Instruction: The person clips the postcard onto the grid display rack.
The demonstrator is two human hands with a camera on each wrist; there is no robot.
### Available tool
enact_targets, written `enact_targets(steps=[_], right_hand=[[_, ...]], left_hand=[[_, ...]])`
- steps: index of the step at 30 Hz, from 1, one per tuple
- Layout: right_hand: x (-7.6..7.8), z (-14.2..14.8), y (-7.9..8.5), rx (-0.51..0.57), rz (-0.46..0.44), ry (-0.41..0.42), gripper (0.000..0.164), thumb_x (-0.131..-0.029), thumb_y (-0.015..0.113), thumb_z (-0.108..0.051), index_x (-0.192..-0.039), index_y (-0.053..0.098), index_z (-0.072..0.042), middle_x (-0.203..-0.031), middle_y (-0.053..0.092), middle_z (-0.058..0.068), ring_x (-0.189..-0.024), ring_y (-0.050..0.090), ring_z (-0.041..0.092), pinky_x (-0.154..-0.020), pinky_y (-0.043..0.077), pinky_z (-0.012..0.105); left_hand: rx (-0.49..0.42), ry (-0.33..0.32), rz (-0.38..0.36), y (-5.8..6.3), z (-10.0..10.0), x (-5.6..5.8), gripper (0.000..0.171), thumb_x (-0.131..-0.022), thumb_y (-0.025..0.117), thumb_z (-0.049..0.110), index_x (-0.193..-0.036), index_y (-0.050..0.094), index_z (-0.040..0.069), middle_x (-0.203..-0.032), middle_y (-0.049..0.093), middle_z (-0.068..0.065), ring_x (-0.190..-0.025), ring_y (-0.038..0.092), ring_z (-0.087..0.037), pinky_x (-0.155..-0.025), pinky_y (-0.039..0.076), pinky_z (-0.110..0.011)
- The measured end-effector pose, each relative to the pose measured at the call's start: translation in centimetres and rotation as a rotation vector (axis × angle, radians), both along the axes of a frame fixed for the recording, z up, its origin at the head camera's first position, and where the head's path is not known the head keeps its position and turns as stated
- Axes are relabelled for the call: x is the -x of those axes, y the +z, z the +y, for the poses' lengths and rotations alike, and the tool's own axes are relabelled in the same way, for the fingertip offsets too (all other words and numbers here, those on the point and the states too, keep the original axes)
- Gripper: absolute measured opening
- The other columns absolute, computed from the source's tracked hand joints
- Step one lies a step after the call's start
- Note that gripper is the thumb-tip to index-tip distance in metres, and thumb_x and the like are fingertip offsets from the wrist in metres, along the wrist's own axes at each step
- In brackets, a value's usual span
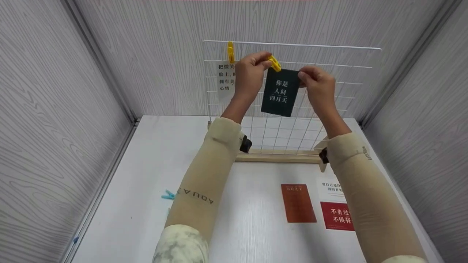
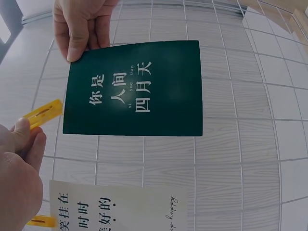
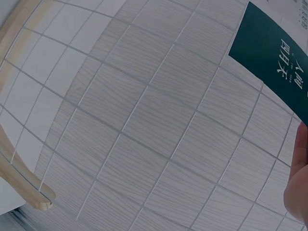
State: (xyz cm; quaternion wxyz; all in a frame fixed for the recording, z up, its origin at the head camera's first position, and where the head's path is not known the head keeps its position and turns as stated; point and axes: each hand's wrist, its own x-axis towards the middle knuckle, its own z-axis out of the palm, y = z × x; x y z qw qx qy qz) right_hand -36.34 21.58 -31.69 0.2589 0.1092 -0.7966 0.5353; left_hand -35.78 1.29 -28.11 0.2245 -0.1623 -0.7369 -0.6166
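Two hands [image 1: 252, 73] [image 1: 320, 84], clip [image 1: 274, 63] perhaps touching card [image 1: 279, 106] edge, roomy grid [image 3: 196, 111] below

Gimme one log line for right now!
left hand: pinches yellow clip | right hand: pinches green card | white card: at wire grid, another yellow clip above

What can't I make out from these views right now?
- Head: right side of the hanging white card, behind the left hand.
- Head: right end of the red card, behind the right sleeve.
- Head: lettering atop the orange-brown card, too small and blurred.
- Right wrist: most of the right hand, cut off by the right edge.
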Motion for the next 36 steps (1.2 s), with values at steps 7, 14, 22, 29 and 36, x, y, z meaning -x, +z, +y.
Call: enact_targets(steps=[7, 14, 22, 29, 36], right_hand=[[0.4, 0.0, 0.5, 0.005, -0.004, -0.006, 0.019, -0.1, 0.063, -0.02, -0.109, 0.073, -0.005, -0.098, 0.071, 0.007, -0.084, 0.069, 0.015, -0.081, 0.057, 0.021], [0.6, 0.1, 0.6, 0.0, 0.012, -0.014, 0.019, -0.1, 0.064, -0.02, -0.108, 0.072, -0.005, -0.097, 0.071, 0.008, -0.083, 0.069, 0.015, -0.08, 0.057, 0.021], [0.9, 0.0, 1.0, 0.005, 0.014, -0.027, 0.019, -0.1, 0.064, -0.02, -0.108, 0.073, -0.005, -0.098, 0.071, 0.008, -0.083, 0.069, 0.015, -0.08, 0.057, 0.022], [1.4, 0.0, 1.2, 0.023, -0.005, -0.021, 0.019, -0.099, 0.064, -0.018, -0.107, 0.073, -0.003, -0.098, 0.071, 0.008, -0.083, 0.07, 0.016, -0.078, 0.058, 0.021], [1.3, -0.2, 1.2, 0.008, 0.006, -0.021, 0.019, -0.099, 0.064, -0.018, -0.108, 0.073, -0.003, -0.098, 0.07, 0.007, -0.084, 0.07, 0.016, -0.079, 0.058, 0.022]], left_hand=[[0.045, 0.043, 0.055, 0.7, 0.4, 0.1, 0.025, -0.098, 0.064, 0.011, -0.122, 0.072, 0.007, -0.118, 0.072, -0.004, -0.103, 0.067, -0.004, -0.089, 0.051, -0.011], [0.081, 0.042, 0.063, 1.2, 0.7, 0.4, 0.026, -0.098, 0.064, 0.011, -0.123, 0.072, 0.007, -0.118, 0.072, -0.004, -0.105, 0.066, -0.005, -0.09, 0.05, -0.01], [0.098, 0.038, 0.059, 1.6, 1.2, 0.7, 0.024, -0.098, 0.064, 0.01, -0.121, 0.072, 0.008, -0.117, 0.071, -0.003, -0.104, 0.065, -0.005, -0.089, 0.05, -0.009], [0.106, 0.043, 0.042, 1.5, 1.7, 1.0, 0.024, -0.098, 0.064, 0.008, -0.12, 0.072, 0.009, -0.117, 0.071, -0.003, -0.105, 0.065, -0.005, -0.09, 0.05, -0.009], [0.143, 0.047, 0.043, 1.3, 1.9, 1.3, 0.025, -0.098, 0.064, 0.009, -0.122, 0.072, 0.011, -0.119, 0.071, -0.002, -0.107, 0.065, -0.006, -0.09, 0.049, -0.009]])
